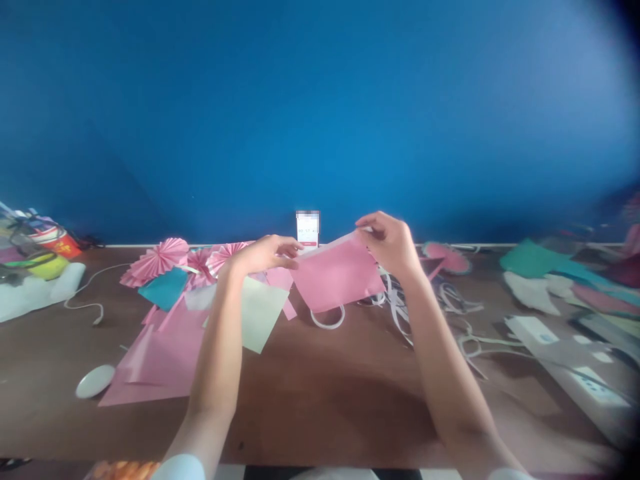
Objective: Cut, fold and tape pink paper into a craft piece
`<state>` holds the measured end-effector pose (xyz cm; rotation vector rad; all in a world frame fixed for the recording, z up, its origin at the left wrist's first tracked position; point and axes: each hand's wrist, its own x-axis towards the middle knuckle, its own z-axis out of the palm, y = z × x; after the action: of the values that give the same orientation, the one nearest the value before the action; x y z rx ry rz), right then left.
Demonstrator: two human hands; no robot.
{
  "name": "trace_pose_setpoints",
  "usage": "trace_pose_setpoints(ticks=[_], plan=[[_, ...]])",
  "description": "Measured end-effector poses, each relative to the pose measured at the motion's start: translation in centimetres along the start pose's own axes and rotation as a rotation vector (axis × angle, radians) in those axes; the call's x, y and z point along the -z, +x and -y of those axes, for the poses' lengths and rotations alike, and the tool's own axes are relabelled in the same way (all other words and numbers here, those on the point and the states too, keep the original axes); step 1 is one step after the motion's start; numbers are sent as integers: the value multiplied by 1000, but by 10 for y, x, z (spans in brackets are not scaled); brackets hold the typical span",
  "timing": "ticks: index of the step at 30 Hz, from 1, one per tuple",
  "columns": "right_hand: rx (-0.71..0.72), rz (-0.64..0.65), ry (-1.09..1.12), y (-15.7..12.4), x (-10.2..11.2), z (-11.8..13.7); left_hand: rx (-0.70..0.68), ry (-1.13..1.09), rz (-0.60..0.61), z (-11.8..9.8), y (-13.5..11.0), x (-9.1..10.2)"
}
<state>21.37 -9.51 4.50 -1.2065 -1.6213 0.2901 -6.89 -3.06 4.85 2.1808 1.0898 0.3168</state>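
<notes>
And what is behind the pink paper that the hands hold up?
A phone shows past the upper left of the pink paper, and part of a white loop below its lower edge. Whatever lies directly behind is covered.

held pink sheet (340, 275): 1 | forearms (223, 353): 2 | phone (308, 232): 1 | white mouse (95, 381): 1 | blue wall (320, 113): 1

Wall (320, 120): blue, behind table
Table (330, 407): brown surface
Phone (308, 233): upright, screen lit, near wall
White oval object (95, 382): on table, left side
Yellow-green rounded item (49, 265): far left, near red container (66, 245)
</notes>
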Motion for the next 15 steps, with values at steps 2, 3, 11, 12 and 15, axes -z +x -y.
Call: trace_pose_setpoints(ticks=[2,3,11,12,15], plan=[[36,59,0,-3,-8,4,-32,62,-63,-9,3,-8],[60,102,3,-4,-12,7,-67,93,-100,-16,5,-14],[169,222,4,-14,-16,30,-278,130,-321,-50,15,-42],[166,255,8,-13,-14,30,-271,146,-354,-48,14,-39],[90,373,-70,-11,-8,20,-247,158,-395,-39,9,-27]])
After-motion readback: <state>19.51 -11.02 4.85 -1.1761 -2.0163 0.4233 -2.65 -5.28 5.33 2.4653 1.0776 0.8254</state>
